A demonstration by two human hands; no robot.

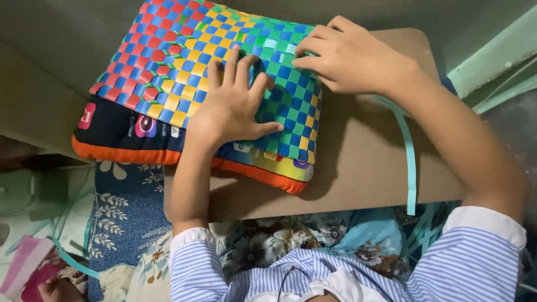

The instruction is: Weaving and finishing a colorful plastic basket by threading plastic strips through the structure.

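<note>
Head view: our left hand [232, 106] presses flat, ungripping, on the woven mat [190, 61]; our right hand [349, 56] pinches its teal strip [279, 45] near the mat's right edge.

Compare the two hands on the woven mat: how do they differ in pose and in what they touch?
The left hand lies flat with fingers spread, pressing the woven mat down near its middle. The right hand is curled, its fingertips pinching at a pale teal strip by the mat's right edge. The left hand holds nothing; the right works the strip. Both rest on the green-and-blue part of the mat, above the brown board.
</note>
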